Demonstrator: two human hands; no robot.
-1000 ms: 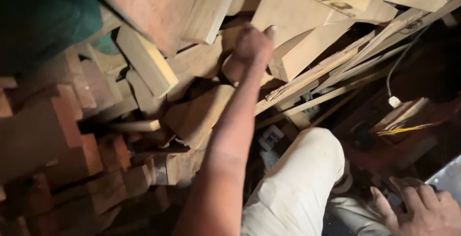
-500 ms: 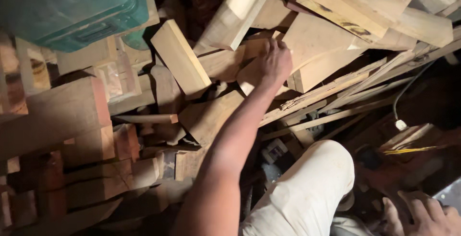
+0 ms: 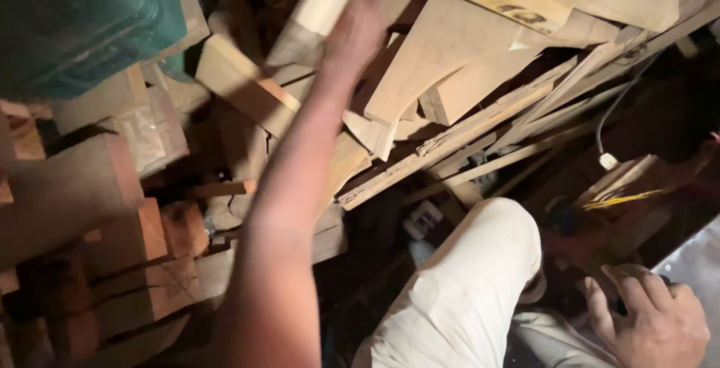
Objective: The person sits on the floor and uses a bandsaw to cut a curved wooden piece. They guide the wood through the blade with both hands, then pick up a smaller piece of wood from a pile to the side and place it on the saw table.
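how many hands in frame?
2. Left hand is up top, reaching into the pile of wood offcuts; right hand rests at bottom right. No others visible.

1 head view, looking steeply down, close over wood pile (image 3: 465,76)

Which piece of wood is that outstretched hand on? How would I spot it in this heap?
Start at the teal plastic crate, top left. Right of it, the left hand meets a pale rounded wooden piece slanting up out of the pile. Its neighbours are flat boards and square blocks; this one looks rounded, with a greyish lower end.
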